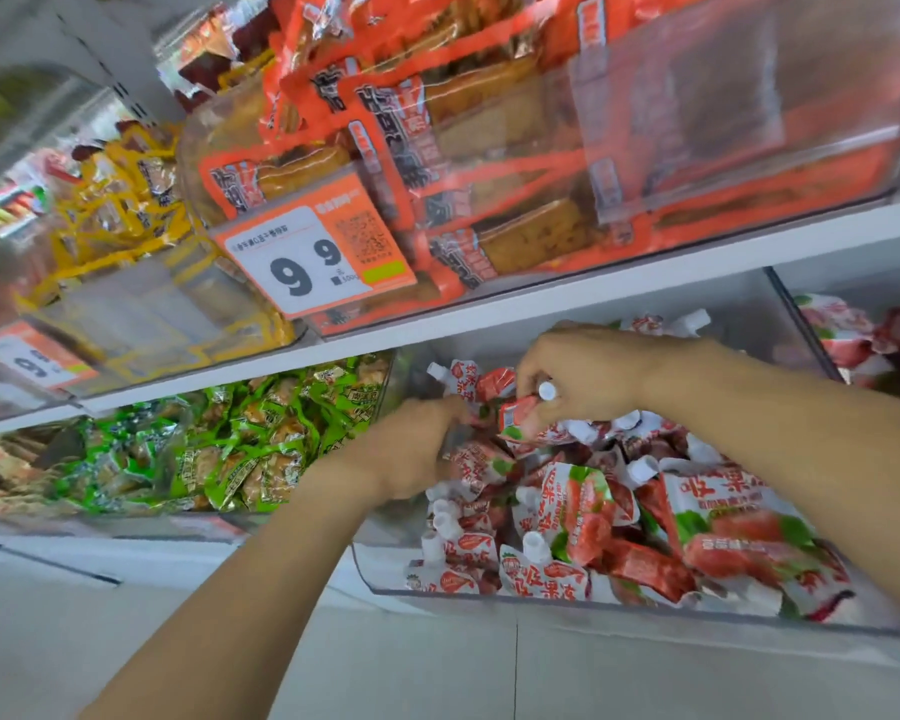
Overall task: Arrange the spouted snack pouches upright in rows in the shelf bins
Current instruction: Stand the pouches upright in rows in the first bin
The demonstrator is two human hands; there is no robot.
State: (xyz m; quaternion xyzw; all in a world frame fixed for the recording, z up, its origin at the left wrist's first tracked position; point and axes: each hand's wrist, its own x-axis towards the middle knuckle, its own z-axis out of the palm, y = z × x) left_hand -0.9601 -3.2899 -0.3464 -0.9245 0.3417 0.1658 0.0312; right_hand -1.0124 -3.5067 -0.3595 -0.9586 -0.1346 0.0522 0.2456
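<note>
Her right hand [583, 376] pinches a soft, light strawberry spout pouch [520, 415] near its stiff cap; the blurred left hand [417, 449], close beside, has a grip I cannot tell.

Price tags and pouch print are the only readable marks here.

The landmark is the orange-and-white price tag [317, 257] clipped to the front of the upper clear bin: it reads a big "9" and a smaller "9", with "500g" in tiny print beneath and a blurred QR code to their right; its line of small characters can't be made out. Far left of that tag and lower, a second price tag [40, 362] shows a "9", smeared by blur. Below and right of the first tag, the spouted pouches [544, 576] in the lower bin carry red characters "吸果冻"; their smaller print is unreadable.
</note>
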